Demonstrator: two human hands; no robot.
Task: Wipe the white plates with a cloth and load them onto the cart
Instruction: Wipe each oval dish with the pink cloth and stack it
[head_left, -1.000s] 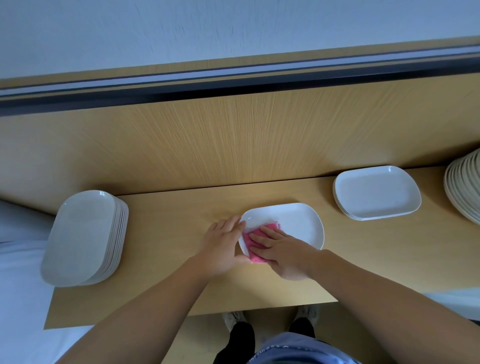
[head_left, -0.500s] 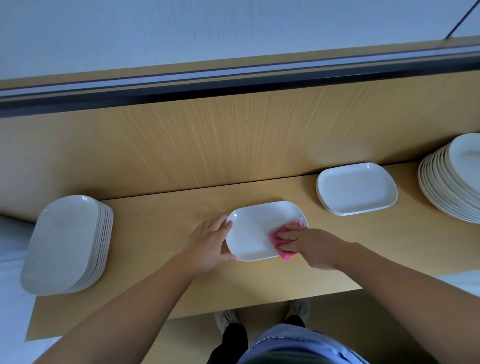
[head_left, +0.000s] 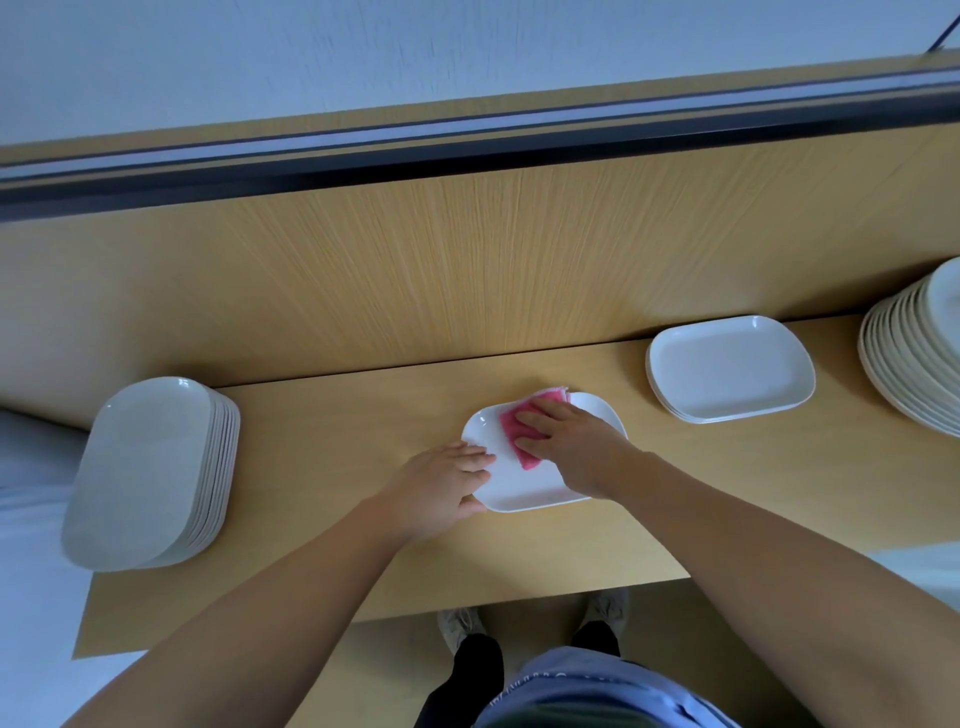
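nearest, pale lettering on the blue shirt (head_left: 571, 691) is too blurred to read. the tabletop (head_left: 337, 467) has its near edge short of the plate (head_left: 524, 488), with bare wood between. the plate lies flat. the left grip (head_left: 441, 480) pinches the plate's left rim, fingers on top, thumb at the near edge. the right grip (head_left: 571, 441) lies flat on the plate's far half, straight fingers pressing a pink cloth (head_left: 511, 423) down; the cloth's far corner reaches past the plate's far rim. well left of the plate stands a tall stack (head_left: 145, 467). right of the plate sits a low stack (head_left: 727, 369), and farther right a taller pile (head_left: 914, 364). behind the plate rises a wooden back panel (head_left: 467, 260).
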